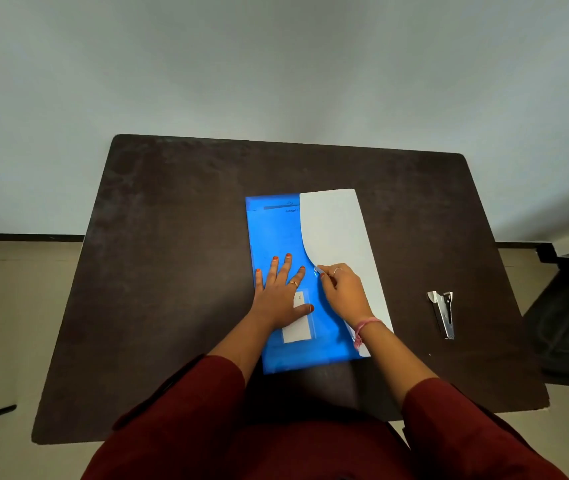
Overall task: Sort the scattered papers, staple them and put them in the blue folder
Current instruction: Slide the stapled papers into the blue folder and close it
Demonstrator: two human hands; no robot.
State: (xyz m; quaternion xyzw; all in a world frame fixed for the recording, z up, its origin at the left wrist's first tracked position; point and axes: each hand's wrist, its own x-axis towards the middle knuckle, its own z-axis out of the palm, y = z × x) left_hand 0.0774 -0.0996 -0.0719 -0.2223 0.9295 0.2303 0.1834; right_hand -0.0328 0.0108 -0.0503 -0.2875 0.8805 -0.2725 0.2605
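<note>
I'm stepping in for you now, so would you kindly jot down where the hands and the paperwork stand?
Left hand: flat, fingers spread, pressing the blue folder down on the table.
Right hand: pinching the curved edge of the folder's white flap.
Stapler: lying to the right, untouched.
Done: no loose papers in sight; whether they sit stapled inside cannot be seen.
Left: check the papers, close the flap.

Dark table point(179, 271), pale wall point(276, 64)
</note>
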